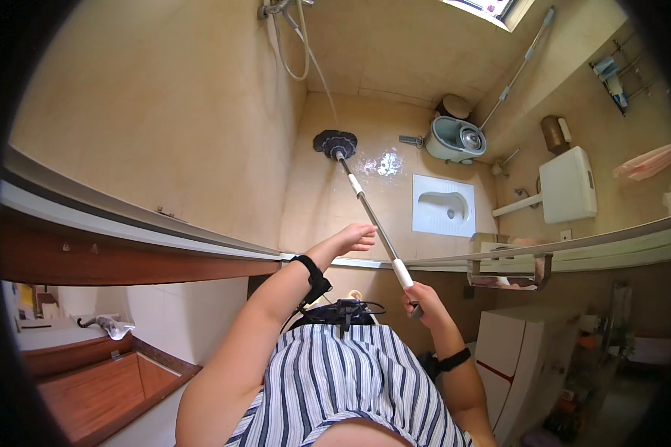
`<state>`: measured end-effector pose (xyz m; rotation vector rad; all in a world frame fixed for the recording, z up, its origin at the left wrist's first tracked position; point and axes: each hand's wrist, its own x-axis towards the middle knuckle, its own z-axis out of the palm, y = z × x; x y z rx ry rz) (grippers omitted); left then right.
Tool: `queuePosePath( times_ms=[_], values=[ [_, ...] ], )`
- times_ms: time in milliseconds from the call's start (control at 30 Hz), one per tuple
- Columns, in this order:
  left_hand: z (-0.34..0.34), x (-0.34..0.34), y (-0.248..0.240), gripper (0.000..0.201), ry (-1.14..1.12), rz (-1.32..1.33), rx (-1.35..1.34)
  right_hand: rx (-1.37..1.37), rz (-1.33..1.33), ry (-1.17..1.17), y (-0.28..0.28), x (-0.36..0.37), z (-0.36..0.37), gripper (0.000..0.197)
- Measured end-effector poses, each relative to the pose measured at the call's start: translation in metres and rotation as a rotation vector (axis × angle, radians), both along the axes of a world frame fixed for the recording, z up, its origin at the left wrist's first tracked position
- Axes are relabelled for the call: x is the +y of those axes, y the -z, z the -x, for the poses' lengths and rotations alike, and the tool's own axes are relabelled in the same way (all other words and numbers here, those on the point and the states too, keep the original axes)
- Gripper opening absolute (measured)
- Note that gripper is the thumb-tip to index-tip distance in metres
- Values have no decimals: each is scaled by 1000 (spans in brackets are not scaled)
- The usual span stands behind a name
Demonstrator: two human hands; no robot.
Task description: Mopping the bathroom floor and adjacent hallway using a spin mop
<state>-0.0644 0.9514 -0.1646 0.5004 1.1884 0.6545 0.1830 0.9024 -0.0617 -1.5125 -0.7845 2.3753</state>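
My right hand (425,302) is closed round the grip end of a mop (367,205) with a metal and white pole. The pole slants away to the far left, where its dark grey fringed head (334,141) lies on the tiled floor. My left hand (356,238) is just left of the pole, apart from it, fingers loosely bent and holding nothing. A thin stream of water comes down from the shower fitting (279,9) and ends close behind the mop head. Wet, shiny floor (384,162) shows to the right of it.
Right of the mop a white squat toilet (443,206) is set into the floor. Beyond it are a spin mop bucket (455,140), a floor drain (410,140) and a second mop (516,71) leaning on the wall. A white cistern (568,185) hangs at right. A door track crosses before me.
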Motion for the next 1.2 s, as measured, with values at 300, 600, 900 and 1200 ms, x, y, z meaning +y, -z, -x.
queuePosePath(
  times_ms=[300, 600, 900, 1200],
  values=[
    [-46, 89, 64, 24, 23, 121, 4, 73, 56, 67, 13, 52, -25, 27],
    [-2, 218, 151, 27, 124, 391, -115, -527, -441, -311, 1, 132, 10, 51],
    [28, 359, 241, 41, -218, 768, -197, -1178, -1030, -731, 87, 206, 81, 45],
    [66, 371, 221, 31, -512, 718, -771, -1663, -1388, -694, 112, 193, 114, 33]
  ],
)
